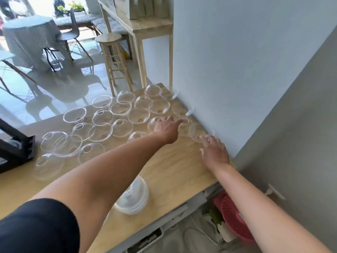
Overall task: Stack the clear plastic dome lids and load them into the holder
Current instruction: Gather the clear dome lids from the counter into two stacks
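Nearest, lower left: black sleeve (36, 225) on the left arm. Stack of nested dome lids (135, 201) stands on the light wood worktop (173, 170) at its near edge, partly hidden behind the left forearm. Below the worktop's right edge, on the floor: pink fan (235, 214) with a white cable beside it. Right hand (216, 152) is over the worktop's right side near the wall (237, 61), fingers spread and straight, holding nothing; blurred. Its fingertips are at the near rim of a single lid (196, 132); contact cannot be told. Left hand (166, 127) is farther out, palm down, fingers extended and holding nothing, fingertips over another lid (187, 127) just left of that one; whether it touches also cannot be told. Loose lids (120, 127) are scattered singly over the middle, left and far part of the worktop, some dome up, some rim up, several overlapping. Black frame (18, 148) sits at the left edge; what it is cannot be told. Beyond the worktop: wooden stool (114, 57) on a glossy tiled floor.
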